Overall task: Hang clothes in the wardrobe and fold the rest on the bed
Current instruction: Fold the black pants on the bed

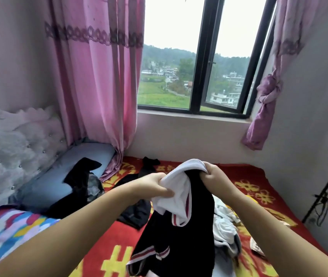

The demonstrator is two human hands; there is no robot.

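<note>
While the black-and-white garment (181,212) hangs between them above the bed (259,182), both hands are closed on its white upper part: the left hand (157,185) pinches a bunched fold of white cloth, the right hand (212,173) grips the top edge where white meets black. It looks like the garment is being sorted out before folding or hanging, and doing that well means finding the shoulder seams or collar, holding one in each hand, and shaking the cloth so the striped cuffs drop free rather than staying twisted. Then it should be laid flat on a bare stretch of the red blanket, away from the pale heap of clothes (225,226) just beside it and the dark pieces (137,212) nearby. No brand, label or readable writing shows on the garment; the blanket's yellow motifs are too partly seen to read
</note>
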